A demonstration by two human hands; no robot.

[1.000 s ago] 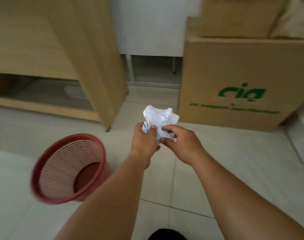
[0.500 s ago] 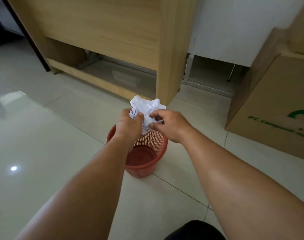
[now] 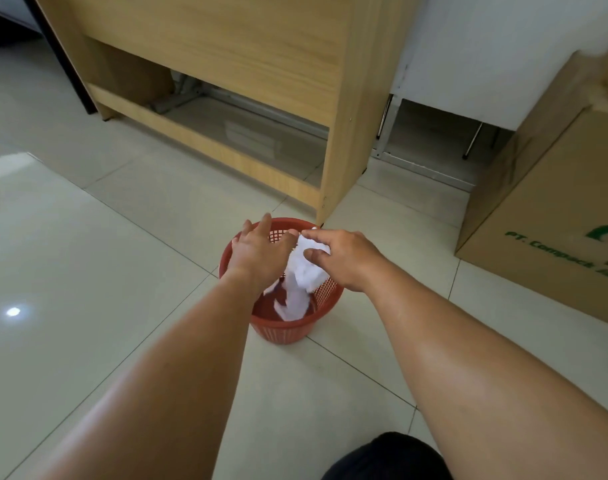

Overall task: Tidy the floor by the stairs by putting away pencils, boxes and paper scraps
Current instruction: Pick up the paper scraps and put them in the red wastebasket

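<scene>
Glossy cream tile floor [image 3: 87, 271] with grey grout lines, a bright light spot reflecting low on the left. Red plastic mesh wastebasket [image 3: 281, 327] stands upright on the tiles, just in front of the corner leg of a light wood-grain desk [image 3: 226, 57]; under the desk a metal frame and a brown box-like shape, unclear. White wall panel [image 3: 486, 46] to the right of the desk, thin metal legs below it. Large brown cardboard box [image 3: 555, 237] with green print at right, on the floor, well apart from the basket. Crumpled white paper [image 3: 306, 271] is inside the basket mouth, lower part down against the basket's bottom, upper part up near the rim. Left hand [image 3: 261, 251] over the basket, fingers spread, released, not gripping anything. Right hand [image 3: 344, 258] above the right rim, fingers loose, thumb and fingertips touching the top of the paper; cannot tell if it grips. Dark shape at the bottom edge, likely the person's clothing.
</scene>
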